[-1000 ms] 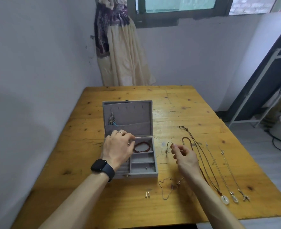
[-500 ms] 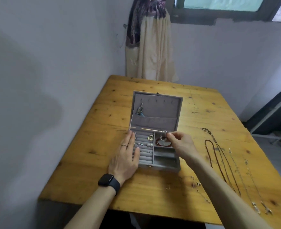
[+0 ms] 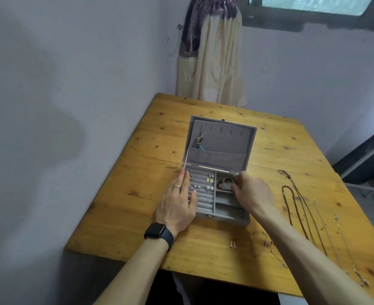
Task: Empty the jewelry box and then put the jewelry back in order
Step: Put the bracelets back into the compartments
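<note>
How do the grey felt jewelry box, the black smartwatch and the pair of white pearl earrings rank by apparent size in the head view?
1. Grey felt jewelry box, lid open.
2. Black smartwatch, though it sits nearer the camera.
3. White pearl earrings.

Open grey box (image 3: 219, 213) on the table, jewelry partly back inside.
Lid upright with a pendant (image 3: 199, 143) hung at its left; earrings (image 3: 210, 178) sit in the left ring rolls, a red bracelet (image 3: 224, 184) in the top right compartment; necklaces (image 3: 300, 214) lie stretched out to the right.

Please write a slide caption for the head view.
Right hand reaches into open grey felt jewelry box; left hand steadies it.
</note>
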A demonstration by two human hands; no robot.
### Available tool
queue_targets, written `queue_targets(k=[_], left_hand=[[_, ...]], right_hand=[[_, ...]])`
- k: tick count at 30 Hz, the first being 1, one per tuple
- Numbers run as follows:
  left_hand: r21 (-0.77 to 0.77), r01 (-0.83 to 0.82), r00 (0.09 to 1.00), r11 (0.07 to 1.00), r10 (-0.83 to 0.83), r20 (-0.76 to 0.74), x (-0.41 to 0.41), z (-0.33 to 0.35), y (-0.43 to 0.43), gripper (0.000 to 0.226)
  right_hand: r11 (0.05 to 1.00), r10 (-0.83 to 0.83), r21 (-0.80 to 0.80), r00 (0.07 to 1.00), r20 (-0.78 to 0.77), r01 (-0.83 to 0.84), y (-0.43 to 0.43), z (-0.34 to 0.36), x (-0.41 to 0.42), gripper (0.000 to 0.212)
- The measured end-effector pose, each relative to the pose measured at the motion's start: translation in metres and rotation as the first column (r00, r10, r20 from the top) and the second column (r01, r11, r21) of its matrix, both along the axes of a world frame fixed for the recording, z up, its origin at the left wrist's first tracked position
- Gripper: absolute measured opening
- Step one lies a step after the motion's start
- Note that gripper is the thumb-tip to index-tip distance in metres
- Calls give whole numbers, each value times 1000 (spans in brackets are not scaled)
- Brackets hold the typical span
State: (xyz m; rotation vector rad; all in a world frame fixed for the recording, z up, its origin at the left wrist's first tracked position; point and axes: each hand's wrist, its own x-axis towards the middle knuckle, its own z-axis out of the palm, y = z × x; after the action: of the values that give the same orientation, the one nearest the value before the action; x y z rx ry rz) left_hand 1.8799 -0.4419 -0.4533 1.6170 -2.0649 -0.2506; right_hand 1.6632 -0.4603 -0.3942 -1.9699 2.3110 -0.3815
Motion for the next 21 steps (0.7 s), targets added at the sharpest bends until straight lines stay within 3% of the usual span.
queue_targets(k=[3,8,13,21], left_hand=[[1,0,1000,1000,0,12,0,1,1,67],[0,-5,1000,1000,5,29,0,3,2,67],[8,-8,999,1000,8,35,-1,5,3,68],[33,-3,1000,999,2,25,1,9,4,66]], right_hand=[[1000,19,-18,996,-86,-21,2,-2,1,23],[991,53,-122,996,-68,-61,11,-8,-2,28],[991,123,-47,992,-41,-125,19,-13,-7,28],[983,124,-167,938,323,-72,45,-4,-21,22]])
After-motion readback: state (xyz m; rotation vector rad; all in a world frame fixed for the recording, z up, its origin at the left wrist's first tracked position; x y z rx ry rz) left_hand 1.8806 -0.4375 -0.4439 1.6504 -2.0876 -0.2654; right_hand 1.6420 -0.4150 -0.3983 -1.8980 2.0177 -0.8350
